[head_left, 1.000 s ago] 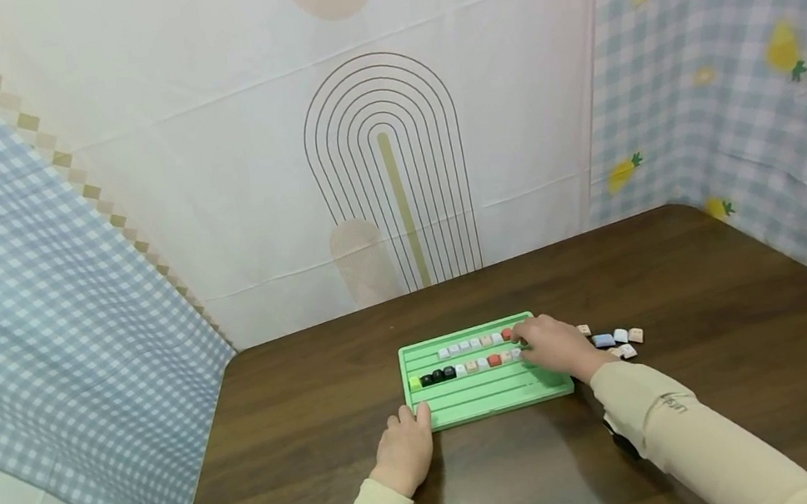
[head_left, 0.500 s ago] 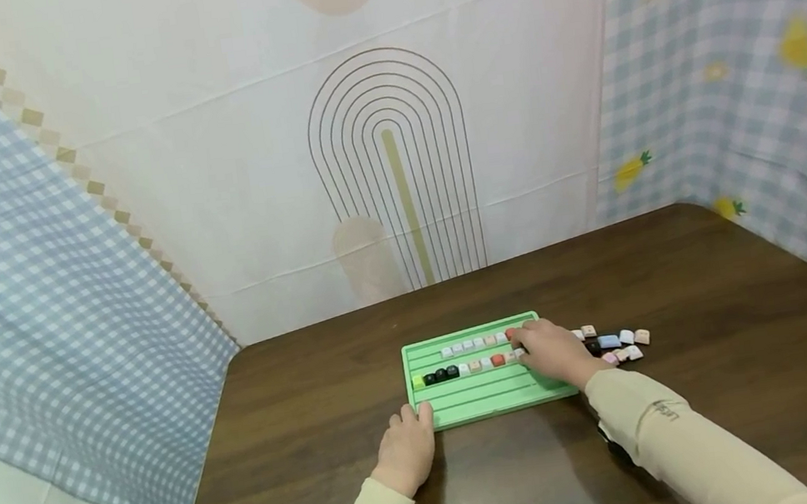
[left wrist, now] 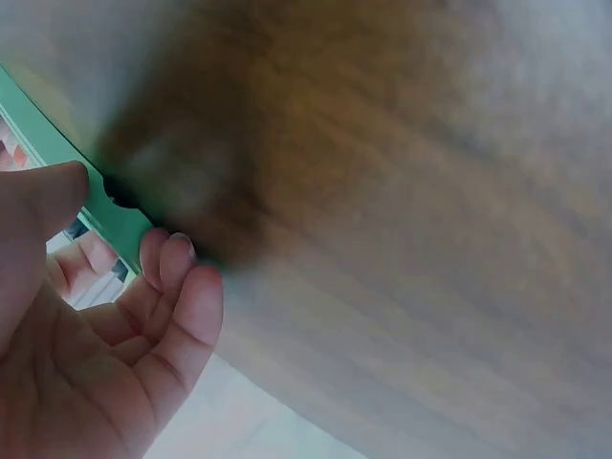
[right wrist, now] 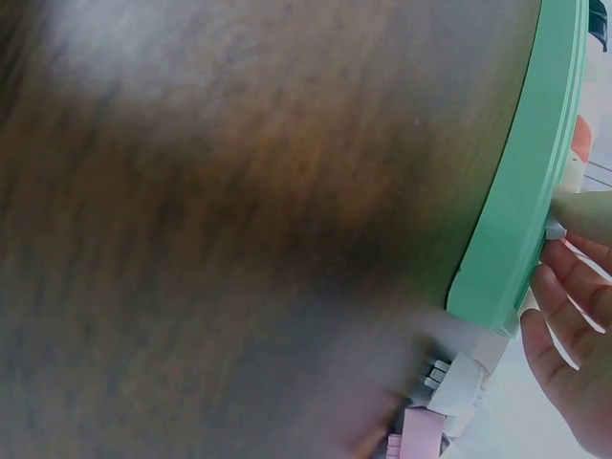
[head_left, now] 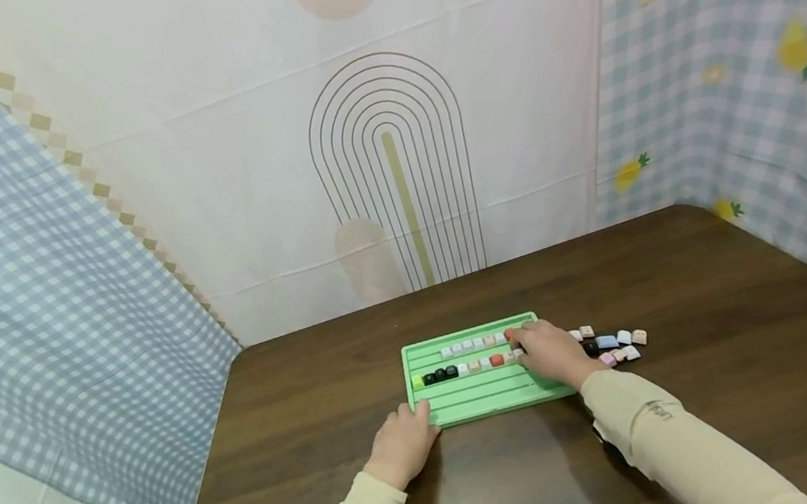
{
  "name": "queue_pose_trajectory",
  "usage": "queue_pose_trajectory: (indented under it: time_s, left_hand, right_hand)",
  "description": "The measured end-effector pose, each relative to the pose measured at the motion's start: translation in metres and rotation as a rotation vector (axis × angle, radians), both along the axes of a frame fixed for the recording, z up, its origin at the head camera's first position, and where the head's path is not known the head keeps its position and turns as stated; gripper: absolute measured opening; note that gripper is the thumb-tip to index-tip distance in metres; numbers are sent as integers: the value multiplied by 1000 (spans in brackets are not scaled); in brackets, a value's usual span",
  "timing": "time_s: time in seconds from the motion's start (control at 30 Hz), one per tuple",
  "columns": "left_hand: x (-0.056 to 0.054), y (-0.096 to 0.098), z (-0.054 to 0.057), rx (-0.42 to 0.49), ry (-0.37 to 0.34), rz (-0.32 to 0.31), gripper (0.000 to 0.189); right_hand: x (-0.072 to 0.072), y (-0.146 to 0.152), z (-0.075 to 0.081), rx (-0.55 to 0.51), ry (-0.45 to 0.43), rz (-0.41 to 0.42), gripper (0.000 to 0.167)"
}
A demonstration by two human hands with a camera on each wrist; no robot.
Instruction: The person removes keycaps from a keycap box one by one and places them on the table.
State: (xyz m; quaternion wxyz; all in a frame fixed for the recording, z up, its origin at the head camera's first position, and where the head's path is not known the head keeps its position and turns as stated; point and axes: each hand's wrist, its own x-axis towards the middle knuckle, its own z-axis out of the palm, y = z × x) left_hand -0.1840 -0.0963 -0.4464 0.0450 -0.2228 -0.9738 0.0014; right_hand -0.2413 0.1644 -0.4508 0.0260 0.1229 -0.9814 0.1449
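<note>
A green tray (head_left: 483,404) with raised ridges lies on the table. Two rows of keycaps stand on it: white, beige and red ones at the back, then a lime keycap (head_left: 417,381), black ones (head_left: 440,373) and pale ones in front. My left hand (head_left: 403,445) grips the tray's near left corner, with the thumb on the green rim (left wrist: 120,225) in the left wrist view. Over the tray's right end, my right hand (head_left: 552,351) pinches a small white keycap (right wrist: 555,229) between thumb and finger, close to the rim. The hand hides the right ends of both rows.
Loose keycaps lie right of the tray, among them a blue one (head_left: 607,341), a white one (head_left: 624,337) and a pink one (right wrist: 421,432). The brown wooden table (head_left: 305,432) meets a hung white cloth (head_left: 248,220) at the back.
My left hand has turned slightly at the tray's corner. My right hand has shifted a little left and stays over the tray's right end. The view has moved slightly.
</note>
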Motion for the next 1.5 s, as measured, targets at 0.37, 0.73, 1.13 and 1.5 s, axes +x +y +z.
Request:
queue_pose_trajectory:
  time_s: [0.37,0.73,1.13,1.5]
  left_hand:
    - [-6,0,-1,-39,15,-32,26]
    - [-1,-3,4,-49,-7,-30,30]
    - [-2,-1,-1,-5,-33,-31,37]
    - [-3,0,-2,-22,-22,-8,37]
  right_hand:
    - [1,3,5,-23,-14,3,14]
    - [-5,57,32,-94,13,-73,20]
    - [3,111,20,-73,-198,-200,18]
    - [-2,113,10,-89,-274,-223,19]
